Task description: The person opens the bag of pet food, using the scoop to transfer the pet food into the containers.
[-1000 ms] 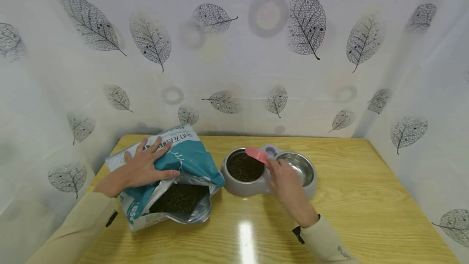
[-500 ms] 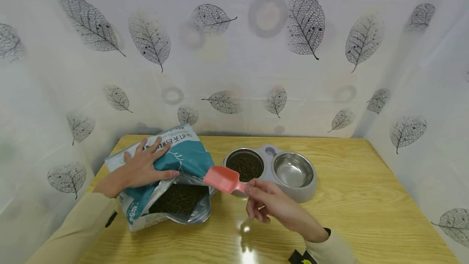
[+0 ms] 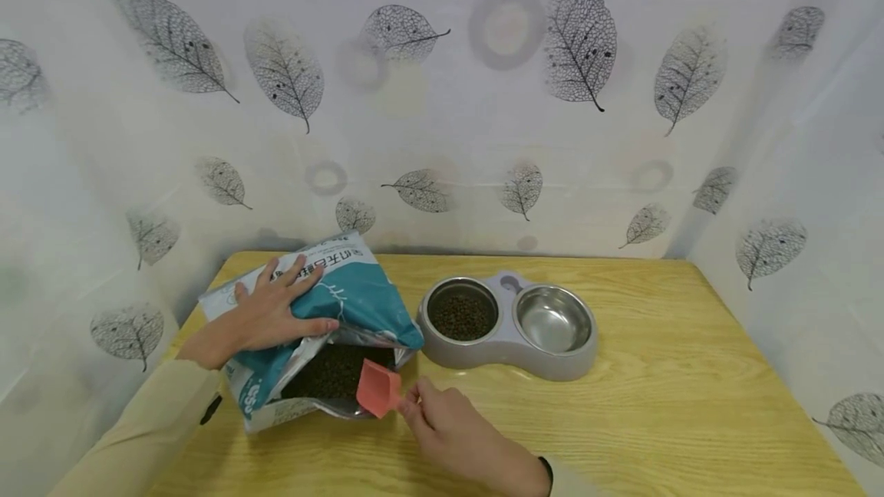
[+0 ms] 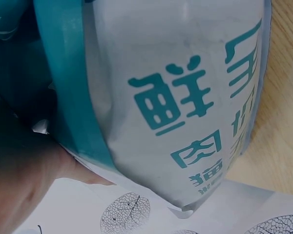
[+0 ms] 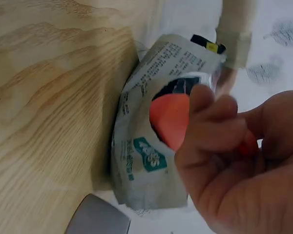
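Note:
A teal and white bag [image 3: 366, 294] lies on the table with its mouth facing the front, dark brown pellets [image 3: 331, 371] showing inside. My left hand [image 3: 265, 318] rests flat on top of it, fingers spread. At the bag's mouth, my right hand [image 3: 459, 428] pinches the handle of a pink scoop [image 3: 377, 388], whose head overlaps the opening's right side. In the right wrist view the scoop [image 5: 171, 119] is at the opening, and curled fingers of my right hand [image 5: 234, 161] hide its handle. The left wrist view shows the bag's printed side [image 4: 136, 97].
Behind and right of the scoop stands a grey double bowl stand [image 3: 507, 351]. Brown pellets [image 3: 463, 318] lie in its left bowl; the right steel bowl [image 3: 554, 320] shows bare metal. A leaf-patterned curtain [image 3: 442, 113] surrounds the wooden table [image 3: 663, 374] at the back and sides.
My right hand has carried the scoop from over the left bowl, leftward and toward the front, to the bag's mouth. My left hand has stayed on the bag.

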Motion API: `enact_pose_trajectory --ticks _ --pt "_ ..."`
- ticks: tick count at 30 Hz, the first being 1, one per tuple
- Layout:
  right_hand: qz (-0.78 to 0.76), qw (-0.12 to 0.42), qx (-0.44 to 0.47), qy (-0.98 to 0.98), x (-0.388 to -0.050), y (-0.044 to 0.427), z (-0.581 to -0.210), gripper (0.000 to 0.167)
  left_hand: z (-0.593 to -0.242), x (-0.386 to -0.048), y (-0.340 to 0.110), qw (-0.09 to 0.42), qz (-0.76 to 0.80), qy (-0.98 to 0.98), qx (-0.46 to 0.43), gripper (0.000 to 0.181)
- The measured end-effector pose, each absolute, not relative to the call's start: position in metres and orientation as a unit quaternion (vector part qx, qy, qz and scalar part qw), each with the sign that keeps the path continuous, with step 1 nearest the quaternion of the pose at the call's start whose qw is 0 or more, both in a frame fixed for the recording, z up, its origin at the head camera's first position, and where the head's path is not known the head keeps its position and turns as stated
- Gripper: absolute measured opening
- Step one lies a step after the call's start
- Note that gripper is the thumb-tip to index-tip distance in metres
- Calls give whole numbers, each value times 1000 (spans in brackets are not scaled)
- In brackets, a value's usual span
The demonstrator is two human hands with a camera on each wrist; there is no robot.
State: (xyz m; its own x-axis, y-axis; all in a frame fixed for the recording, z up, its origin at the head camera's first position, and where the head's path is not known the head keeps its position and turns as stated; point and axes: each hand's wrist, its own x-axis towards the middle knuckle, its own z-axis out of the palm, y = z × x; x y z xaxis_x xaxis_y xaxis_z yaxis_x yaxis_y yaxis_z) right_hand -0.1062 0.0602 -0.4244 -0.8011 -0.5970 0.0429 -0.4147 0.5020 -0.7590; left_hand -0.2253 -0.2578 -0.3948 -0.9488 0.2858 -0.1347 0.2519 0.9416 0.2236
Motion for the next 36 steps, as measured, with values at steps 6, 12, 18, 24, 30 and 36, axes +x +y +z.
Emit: enact_pose_trajectory --ticks 6,12,18,24,30,36 --pt "-154 -15 -282 947 -100 36 -431 30 -396 -226 -257 84 101 982 136 109" --pt "-62 -132 -277 950 -100 23 -437 29 -395 -227 -257 81 96 982 139 109" --pt "-157 -102 -294 937 -116 20 -435 34 -393 -229 -257 76 96 983 139 109" --pt "-393 111 -271 872 -127 23 -438 41 -393 -226 -256 84 97 982 137 109" --pt "-603 296 -158 723 -123 23 -446 42 -392 -225 -256 83 97 983 134 109" --pt "-673 409 -103 608 -119 34 -449 31 -393 -226 -256 87 101 982 134 110"
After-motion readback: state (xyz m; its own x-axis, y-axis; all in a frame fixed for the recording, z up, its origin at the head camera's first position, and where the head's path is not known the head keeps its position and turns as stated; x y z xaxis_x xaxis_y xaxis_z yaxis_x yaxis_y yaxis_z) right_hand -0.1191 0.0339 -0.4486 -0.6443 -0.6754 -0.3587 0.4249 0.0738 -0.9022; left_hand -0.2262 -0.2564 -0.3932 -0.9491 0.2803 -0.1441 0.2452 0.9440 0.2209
